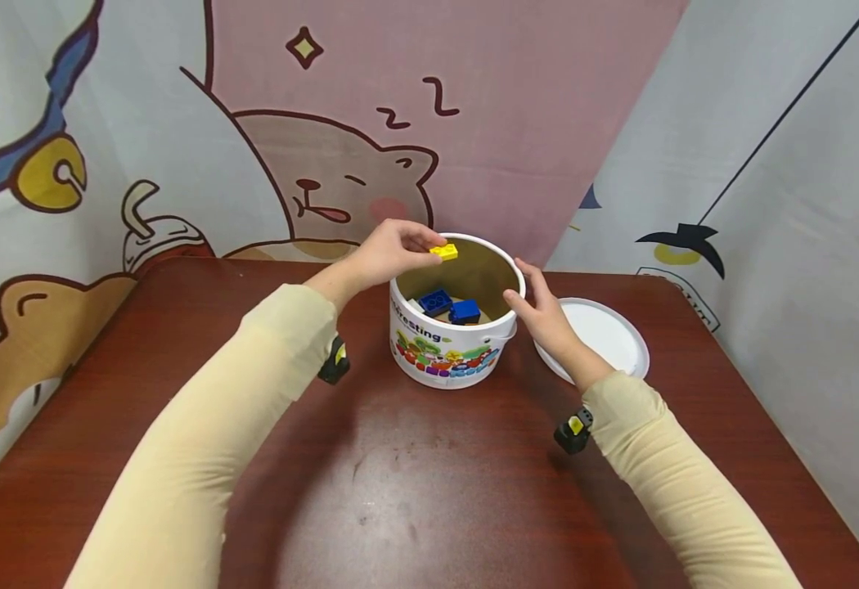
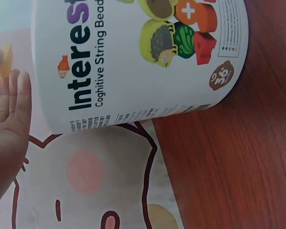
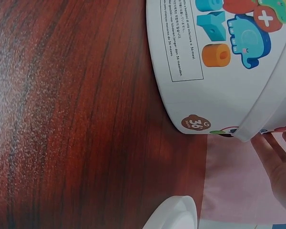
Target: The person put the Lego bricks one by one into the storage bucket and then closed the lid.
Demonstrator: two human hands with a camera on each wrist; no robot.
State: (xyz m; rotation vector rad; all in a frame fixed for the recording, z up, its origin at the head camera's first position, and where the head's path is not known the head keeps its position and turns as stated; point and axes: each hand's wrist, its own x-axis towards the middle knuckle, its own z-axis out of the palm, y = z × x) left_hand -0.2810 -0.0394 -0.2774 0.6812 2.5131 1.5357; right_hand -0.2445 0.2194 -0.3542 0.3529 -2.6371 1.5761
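Note:
A yellow toy brick [image 1: 444,252] is pinched between the thumb and fingers of my left hand [image 1: 394,252], over the left rim of a white bucket [image 1: 446,372]. In the left wrist view the same brick [image 2: 6,60] shows at the left edge, beside the bucket's printed wall [image 2: 133,90]. My right hand [image 1: 545,319] holds the bucket's right rim, with the thumb near the inner side and fingers outside. Blue bricks [image 1: 465,312] and a partly hidden white piece lie at the bottom of the bucket.
A round white lid [image 1: 606,337] lies on the brown table [image 1: 429,491], right of the bucket and partly behind my right wrist. Behind the table hangs a cloth printed with cartoon animals [image 1: 341,180]. The bucket's white handle [image 3: 267,86] hangs along its side.

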